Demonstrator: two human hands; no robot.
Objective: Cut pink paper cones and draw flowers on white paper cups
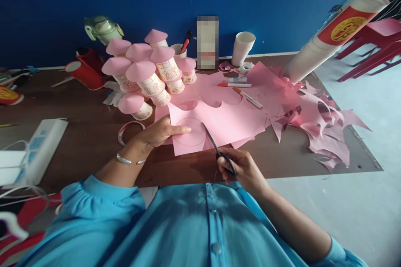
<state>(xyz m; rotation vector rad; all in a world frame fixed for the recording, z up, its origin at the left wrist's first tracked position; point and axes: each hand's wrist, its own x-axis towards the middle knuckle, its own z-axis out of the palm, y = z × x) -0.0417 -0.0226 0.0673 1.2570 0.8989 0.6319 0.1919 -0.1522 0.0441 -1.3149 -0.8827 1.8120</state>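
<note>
My left hand [161, 130] grips the left end of a pink paper sheet [238, 119], thumb on top. A circle is drawn on the sheet near that thumb, and scalloped cut-outs run along the far edge. Scissors [213, 139] with dark handles are in my right hand [239, 164], their blades at the paper by the circle's right side. Just beyond my left hand stand several paper cups [152, 86] with drawings on them, some stacked, topped by pink paper cones [140, 71].
Several markers [247, 97] lie on more pink paper. Cut scraps [322, 121] pile at the right near a leaning stack of cups [310, 56]. A tape roll [130, 132] sits left of the paper. A power strip [46, 148] with cables is at far left. White cups [242, 48] stand by the wall.
</note>
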